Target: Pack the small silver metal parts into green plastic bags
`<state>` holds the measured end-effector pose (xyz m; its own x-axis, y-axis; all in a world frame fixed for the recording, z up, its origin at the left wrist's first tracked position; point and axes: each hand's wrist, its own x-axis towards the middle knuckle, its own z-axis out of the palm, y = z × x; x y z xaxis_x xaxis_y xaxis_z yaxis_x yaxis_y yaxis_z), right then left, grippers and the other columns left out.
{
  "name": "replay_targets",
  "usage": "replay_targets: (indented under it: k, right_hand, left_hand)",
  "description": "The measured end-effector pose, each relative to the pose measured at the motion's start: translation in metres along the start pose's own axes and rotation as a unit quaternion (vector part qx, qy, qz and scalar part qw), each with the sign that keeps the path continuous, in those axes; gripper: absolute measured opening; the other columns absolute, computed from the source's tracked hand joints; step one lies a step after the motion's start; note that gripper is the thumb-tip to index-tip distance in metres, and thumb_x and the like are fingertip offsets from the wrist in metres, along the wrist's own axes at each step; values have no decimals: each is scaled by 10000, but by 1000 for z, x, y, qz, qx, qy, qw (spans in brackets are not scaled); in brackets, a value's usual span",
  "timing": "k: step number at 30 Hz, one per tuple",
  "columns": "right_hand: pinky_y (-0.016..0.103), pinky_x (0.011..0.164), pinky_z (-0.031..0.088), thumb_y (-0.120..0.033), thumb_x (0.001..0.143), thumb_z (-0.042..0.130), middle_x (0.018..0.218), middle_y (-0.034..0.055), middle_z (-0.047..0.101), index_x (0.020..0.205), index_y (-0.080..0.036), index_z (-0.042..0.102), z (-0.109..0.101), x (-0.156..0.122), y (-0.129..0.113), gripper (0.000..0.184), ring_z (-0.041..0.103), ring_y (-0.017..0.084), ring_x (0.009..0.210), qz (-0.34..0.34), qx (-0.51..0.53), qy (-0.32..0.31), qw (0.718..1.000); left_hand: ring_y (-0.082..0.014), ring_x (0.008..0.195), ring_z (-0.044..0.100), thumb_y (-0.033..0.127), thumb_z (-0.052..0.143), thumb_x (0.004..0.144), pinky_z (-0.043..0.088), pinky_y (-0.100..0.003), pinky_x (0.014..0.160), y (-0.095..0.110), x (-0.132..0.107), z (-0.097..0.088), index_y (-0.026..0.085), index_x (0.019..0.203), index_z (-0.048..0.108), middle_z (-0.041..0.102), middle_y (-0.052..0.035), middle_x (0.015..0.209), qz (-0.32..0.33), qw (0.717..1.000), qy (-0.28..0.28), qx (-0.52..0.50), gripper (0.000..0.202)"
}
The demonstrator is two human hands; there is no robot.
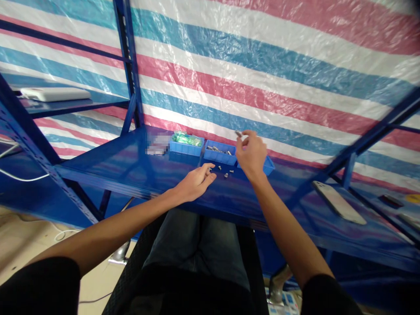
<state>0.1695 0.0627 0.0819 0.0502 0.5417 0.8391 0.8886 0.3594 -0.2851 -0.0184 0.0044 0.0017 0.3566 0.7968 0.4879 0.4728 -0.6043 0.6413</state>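
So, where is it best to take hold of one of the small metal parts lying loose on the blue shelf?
Probably across its width, in a fingertip grip from straight above. The loose metal parts are tiny, low on the blue shelf, with gaps between them; the right hand pinches a similar piece so.

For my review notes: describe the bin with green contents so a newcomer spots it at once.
On the blue shelf before the striped tarp, look along the back. It is the leftmost blue bin. It alone holds green pieces; its neighbour holds grey metal parts.
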Motion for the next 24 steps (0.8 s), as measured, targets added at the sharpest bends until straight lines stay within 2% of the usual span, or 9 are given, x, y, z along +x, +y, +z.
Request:
replay_targets:
  k: [1,2,3,6,10,14,17,20,24]
  right_hand:
    - [430,738,439,-377,792,528,728,75,617,989,-156,533,7,3,3,296,597,262,780,40,-30,-86,995]
    - [421,712,444,-377,764,556,725,84,631,995,-146,536,11,6,6,327,603,274,771,80,-48,-143,985]
    - [408,702,445,-369,764,549,726,86,643,1017,-145,532,12,9,10,338,609,276,769,112,-56,-161,979]
    - [379,689,440,-373,768,534,718,63,659,1054,-165,520,-4,13,21,355,615,267,760,131,-55,-105,984]
    - [322,631,426,-357,780,526,651,27,636,1031,-162,537,-23,-10,27,318,608,227,664,63,-21,-127,990]
    - [302,616,423,-299,807,511,595,4,600,943,-176,576,-4,-55,29,194,582,192,602,-9,19,-204,979]
    - [321,670,438,-232,821,495,658,29,617,886,-184,594,15,-78,28,128,570,203,684,-91,14,-222,971]
    - [340,709,444,-183,812,502,760,64,631,872,-182,598,22,-88,27,113,555,216,745,-151,3,-215,965]
    - [356,744,454,-146,800,502,824,92,628,869,-173,594,23,-90,29,118,554,230,792,-148,-7,-220,964]
  left_hand:
    - [-180,852,585,386,331,925,439,-327,805,0,0,0,160,1225,419,615,-42,870,1,1000,3,5,386]
    - [-181,851,582,382,337,924,439,-330,808,0,0,0,164,1219,425,614,-40,862,4,1000,5,11,377]
    - [-183,851,577,379,349,921,439,-333,811,-1,0,1,166,1211,431,613,-38,854,8,1000,6,20,369]
    - [-200,908,552,369,415,894,433,-354,849,-3,1,2,166,1162,470,609,-56,909,24,997,13,69,341]
    - [-249,1040,475,350,481,851,403,-415,908,-7,2,5,155,1082,533,555,-103,1077,-1,986,17,165,306]
    - [-274,1074,453,367,497,839,401,-448,879,-10,0,7,178,1024,572,535,-104,1137,-26,977,-27,210,275]
    - [-268,1067,469,371,489,848,394,-439,869,-10,-2,9,186,1021,573,556,-100,1127,-11,973,-45,228,267]
    - [-267,1054,479,374,489,849,392,-428,852,-10,-2,10,189,1036,564,569,-98,1117,-7,969,-43,242,274]
    - [-274,1054,481,389,476,853,396,-424,822,-11,-2,10,197,1036,555,574,-90,1115,-6,965,-46,260,277]
